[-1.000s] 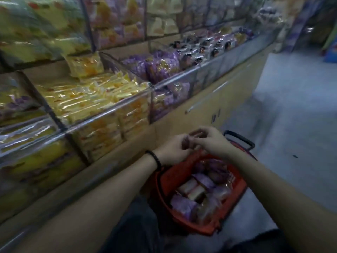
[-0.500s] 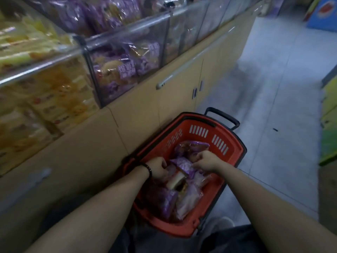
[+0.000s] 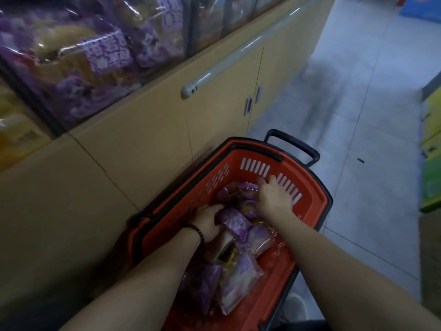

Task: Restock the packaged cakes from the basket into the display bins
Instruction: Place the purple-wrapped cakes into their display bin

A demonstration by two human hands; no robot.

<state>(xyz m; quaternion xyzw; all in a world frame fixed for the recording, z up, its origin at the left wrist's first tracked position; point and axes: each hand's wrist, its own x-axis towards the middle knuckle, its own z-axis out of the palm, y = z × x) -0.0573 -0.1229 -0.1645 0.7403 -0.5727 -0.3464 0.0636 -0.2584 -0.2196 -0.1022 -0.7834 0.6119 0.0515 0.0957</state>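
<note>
Inside red basket, purple cake packets, left hand gripping one, right hand open.

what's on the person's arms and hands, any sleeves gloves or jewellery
No sleeves or gloves show: both forearms are bare. The left hand has a thin black band at its wrist. The right hand shows no ring, watch or band.

One head-worn view looks steeply down, close over the basket; display bins fill its upper left.
</note>
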